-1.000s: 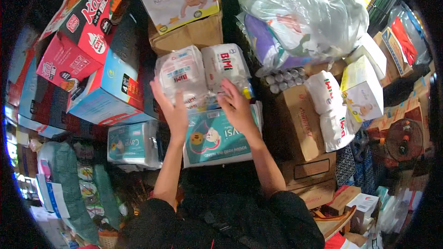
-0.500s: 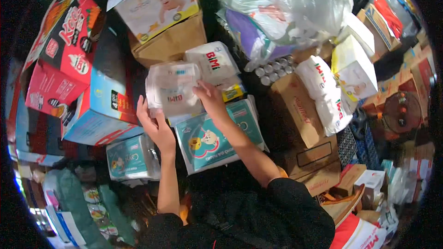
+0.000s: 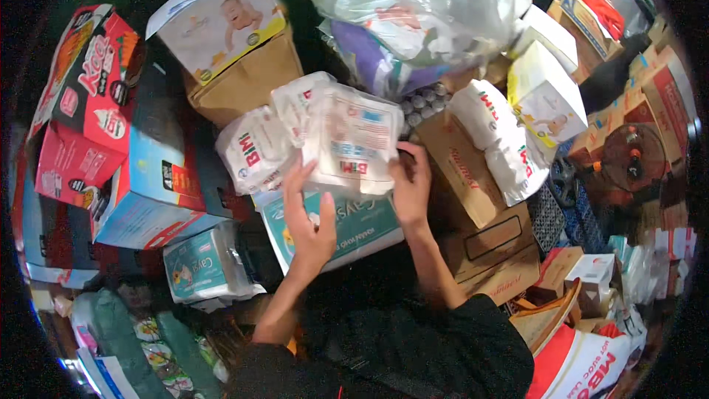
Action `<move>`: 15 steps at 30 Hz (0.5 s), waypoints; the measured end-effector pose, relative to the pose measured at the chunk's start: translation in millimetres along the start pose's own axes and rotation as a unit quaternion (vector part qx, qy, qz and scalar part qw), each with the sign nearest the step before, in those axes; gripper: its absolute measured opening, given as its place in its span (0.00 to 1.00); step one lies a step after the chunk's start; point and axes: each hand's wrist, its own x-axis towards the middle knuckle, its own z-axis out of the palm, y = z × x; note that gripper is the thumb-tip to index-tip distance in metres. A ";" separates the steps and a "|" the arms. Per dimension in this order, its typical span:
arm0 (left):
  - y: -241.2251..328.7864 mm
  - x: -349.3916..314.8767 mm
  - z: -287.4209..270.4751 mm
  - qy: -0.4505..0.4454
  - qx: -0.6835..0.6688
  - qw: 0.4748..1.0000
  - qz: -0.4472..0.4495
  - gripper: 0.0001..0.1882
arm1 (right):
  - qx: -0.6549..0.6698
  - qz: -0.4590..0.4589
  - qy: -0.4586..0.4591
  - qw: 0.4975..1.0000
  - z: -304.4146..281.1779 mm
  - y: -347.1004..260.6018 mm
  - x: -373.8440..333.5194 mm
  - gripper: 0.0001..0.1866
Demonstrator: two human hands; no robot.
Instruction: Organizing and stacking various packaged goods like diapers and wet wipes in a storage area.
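1. Half a second ago the white plastic pack (image 3: 353, 140) lay lower, flat against the stack with only the right hand on it, while the left hand hung open beside the pile. Now both hands have it between them and it is raised, tilted toward the camera.
2. A second white pack with red lettering (image 3: 255, 149) sits just left of the held one, touching it. Beneath both hands lies a teal diaper package (image 3: 354, 229); a smaller teal package (image 3: 203, 262) is lower left of the left hand.
3. Right of the right hand stand brown cardboard boxes (image 3: 461, 170), with more white packs (image 3: 498, 140) lying on them. Above the hands, a clear plastic bag (image 3: 421, 0) bulges over the pile; a blue carton (image 3: 151, 177) stands further left.
4. The left hand (image 3: 310, 218) presses the held pack's lower left edge, fingers stretched up along it. The right hand (image 3: 412, 185) clasps its lower right corner, fingers curled around the edge.
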 end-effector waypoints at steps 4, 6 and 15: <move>-1.7 6.2 35.9 -0.132 0.001 0.991 -0.026 0.25 | 0.007 -0.021 0.135 0.991 -58.3 3.3 -6.2 0.15; -8.6 12.0 59.2 -0.180 -0.007 0.984 -0.012 0.26 | -0.016 -0.020 0.140 0.990 -89.1 6.4 -14.0 0.14; -63.9 8.2 199.6 -0.220 -0.084 0.972 -0.014 0.38 | 0.006 -0.030 0.306 0.951 -143.2 67.6 -13.9 0.20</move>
